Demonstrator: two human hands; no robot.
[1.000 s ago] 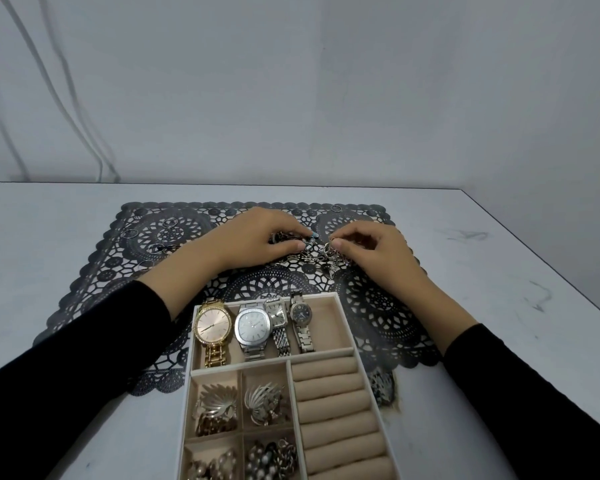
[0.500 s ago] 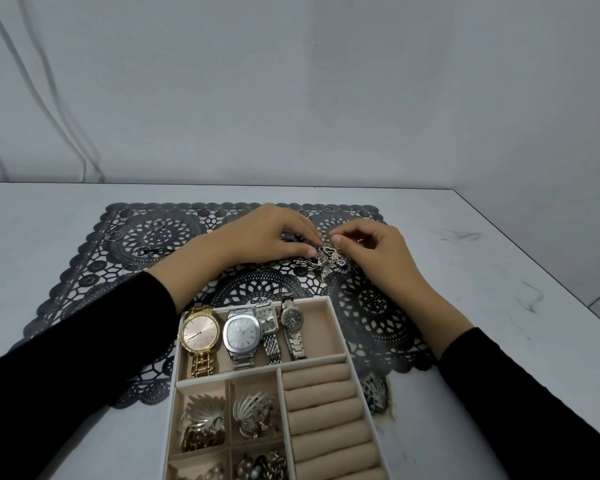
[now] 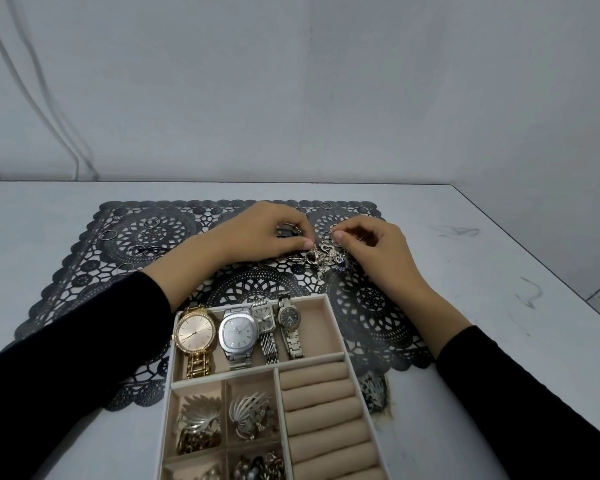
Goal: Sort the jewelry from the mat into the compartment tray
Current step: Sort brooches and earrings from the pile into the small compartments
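A tangle of silver jewelry (image 3: 326,259) lies on the black lace mat (image 3: 371,303), between my two hands. My left hand (image 3: 260,233) has its fingers curled over a dark piece and its thumb tip touches the tangle. My right hand (image 3: 374,242) pinches a small ring from the tangle between thumb and forefinger. The beige compartment tray (image 3: 340,356) sits nearest me, with several watches (image 3: 238,332) in its top section, brooches (image 3: 246,417) in the small squares and bare ring rolls (image 3: 317,403) on the right.
Several thin silver rings (image 3: 151,222) lie scattered on the mat's far left part, and one ring (image 3: 326,205) lies near its far edge. The white table (image 3: 499,271) ends at the right; a wall stands behind.
The view has shifted slightly. My right thumb and forefinger have lifted a little above the tangle, and my left thumb has slid onto its left edge.
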